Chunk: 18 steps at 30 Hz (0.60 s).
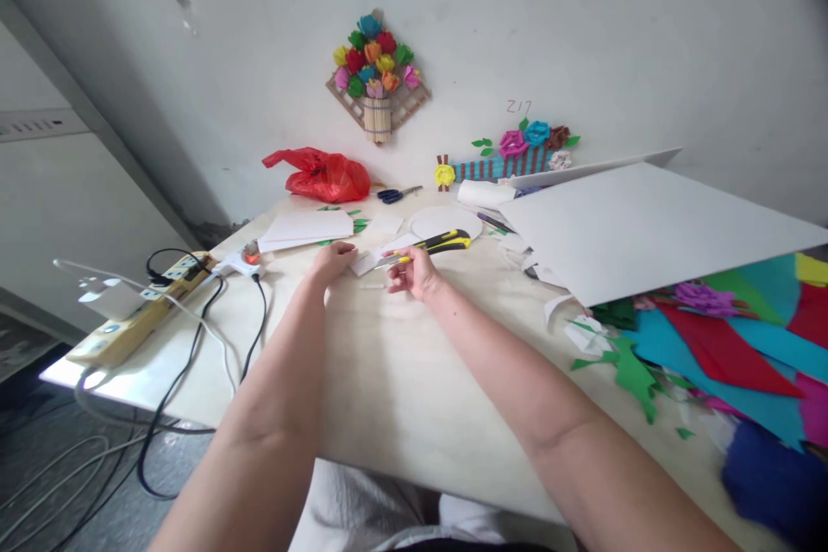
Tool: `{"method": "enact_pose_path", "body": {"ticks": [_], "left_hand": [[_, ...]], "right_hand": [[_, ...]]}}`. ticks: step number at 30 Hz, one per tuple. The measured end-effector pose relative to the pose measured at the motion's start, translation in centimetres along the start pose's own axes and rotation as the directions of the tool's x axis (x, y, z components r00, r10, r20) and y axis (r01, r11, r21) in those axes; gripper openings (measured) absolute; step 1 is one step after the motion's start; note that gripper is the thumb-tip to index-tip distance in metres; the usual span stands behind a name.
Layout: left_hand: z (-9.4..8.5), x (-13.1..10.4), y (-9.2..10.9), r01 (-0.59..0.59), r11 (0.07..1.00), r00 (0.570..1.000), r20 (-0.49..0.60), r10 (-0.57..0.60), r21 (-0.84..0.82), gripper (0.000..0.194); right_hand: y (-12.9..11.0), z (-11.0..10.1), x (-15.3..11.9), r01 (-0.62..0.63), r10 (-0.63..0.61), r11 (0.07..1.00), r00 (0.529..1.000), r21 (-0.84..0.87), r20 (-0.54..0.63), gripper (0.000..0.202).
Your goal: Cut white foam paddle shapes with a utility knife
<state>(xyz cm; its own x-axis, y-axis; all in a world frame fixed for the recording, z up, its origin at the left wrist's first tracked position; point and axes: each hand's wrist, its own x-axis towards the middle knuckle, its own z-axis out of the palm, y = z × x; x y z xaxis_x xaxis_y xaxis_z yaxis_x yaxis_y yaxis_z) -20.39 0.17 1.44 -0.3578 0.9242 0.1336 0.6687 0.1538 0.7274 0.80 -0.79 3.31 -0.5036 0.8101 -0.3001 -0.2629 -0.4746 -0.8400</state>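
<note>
My right hand (pixel 414 274) is closed around a black-and-yellow utility knife (pixel 449 240), its blade pointing left toward my other hand. Under the blade's tip lies a small piece of white card (pixel 365 262). My left hand (pixel 335 261) has its fingers together at the left end of that card, holding it on the table; the fingertips are partly hidden. Just beyond the hands is a round white disc (pixel 446 222). To the left of it rests a stack of white sheets (pixel 305 229) with green paper leaves sticking out beneath.
A large white board (pixel 660 228) leans over the right side, above coloured paper sheets (pixel 718 354) and green scraps (pixel 634 375). At the back are blue-handled scissors (pixel 392 196) and a red plastic bag (pixel 329 176). A power strip (pixel 135 319) with cables occupies the left edge.
</note>
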Motion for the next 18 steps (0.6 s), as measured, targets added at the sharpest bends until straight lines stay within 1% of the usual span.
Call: {"method": "enact_pose_path", "body": {"ticks": [2, 4, 6, 8, 10, 13, 15, 18], "left_hand": [[0.2, 0.1, 0.6, -0.018, 0.989, 0.998, 0.062, 0.008, 0.149, 0.035], [0.6, 0.0, 1.5, -0.056, 0.951, 0.995, 0.101, 0.027, 0.303, 0.042], [1.2, -0.3, 2.4, -0.132, 0.893, 0.989, 0.113, 0.092, 0.43, 0.053], [1.8, -0.6, 3.1, -0.193, 0.845, 0.981, 0.126, 0.15, 0.498, 0.059], [2.5, -0.8, 3.7, -0.217, 0.83, 0.975, 0.154, 0.159, 0.514, 0.058], [3.2, -0.6, 4.1, -0.199, 0.846, 0.974, 0.195, 0.115, 0.495, 0.056], [3.4, -0.5, 4.2, -0.185, 0.858, 0.976, 0.194, 0.102, 0.479, 0.056], [3.4, -0.6, 4.1, -0.155, 0.889, 0.983, 0.159, 0.094, 0.432, 0.054]], "right_hand": [[-1.7, -1.5, -0.3, -0.006, 0.005, 1.0, 0.999, -0.022, -0.036, 0.025], [-3.2, -3.1, -0.5, -0.026, 0.02, 0.999, 0.988, -0.035, -0.151, 0.02], [-4.4, -4.8, -0.7, -0.057, 0.045, 0.998, 0.957, -0.035, -0.288, 0.016], [-5.4, -6.4, -0.9, -0.085, 0.072, 0.996, 0.929, -0.019, -0.364, 0.017], [-6.0, -7.8, -1.3, -0.152, 0.128, 0.988, 0.908, -0.029, -0.399, 0.021], [-6.7, -9.2, -2.2, -0.22, 0.164, 0.973, 0.877, -0.074, -0.451, 0.026], [-6.9, -9.7, -2.8, -0.247, 0.17, 0.964, 0.859, -0.1, -0.483, 0.029], [-7.1, -10.3, -3.3, -0.296, 0.163, 0.939, 0.834, -0.178, -0.528, 0.037]]}}
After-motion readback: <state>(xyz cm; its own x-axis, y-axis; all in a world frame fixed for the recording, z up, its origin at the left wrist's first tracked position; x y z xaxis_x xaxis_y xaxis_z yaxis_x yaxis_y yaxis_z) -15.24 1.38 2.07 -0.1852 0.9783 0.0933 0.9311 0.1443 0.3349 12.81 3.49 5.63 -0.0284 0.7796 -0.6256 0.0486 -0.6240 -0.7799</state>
